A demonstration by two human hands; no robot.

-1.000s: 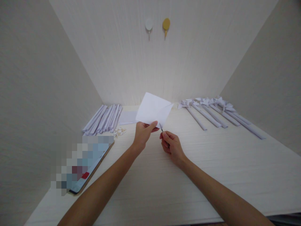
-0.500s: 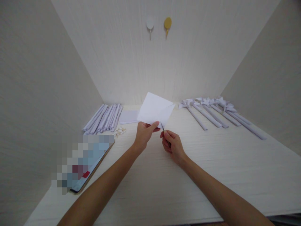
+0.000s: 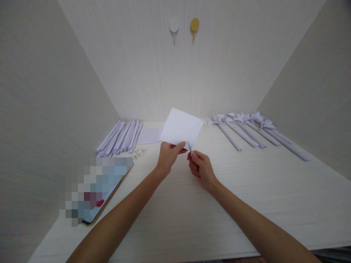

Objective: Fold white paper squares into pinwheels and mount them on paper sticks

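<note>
A square sheet of white paper (image 3: 179,126) is held up above the table, its lower edge pinched in my left hand (image 3: 168,155) with the thumb on top. A slit runs inward from the sheet's right corner. My right hand (image 3: 200,166) is closed around a pair of scissors (image 3: 189,146). Their thin metal blades lie at the paper's lower corner, just right of my left thumb. The scissors' handles are mostly hidden by my fingers.
Rolled paper sticks (image 3: 122,137) lie in a pile at the left, beside flat paper sheets (image 3: 149,135) and small pins (image 3: 140,152). Several paper pinwheels (image 3: 242,128) lie at the right. A partly blurred tablet-like object (image 3: 109,197) rests front left. Two hooks (image 3: 194,25) are on the wall.
The view has shifted very slightly. Both hands, the paper and the scissors keep nearly the same position.
</note>
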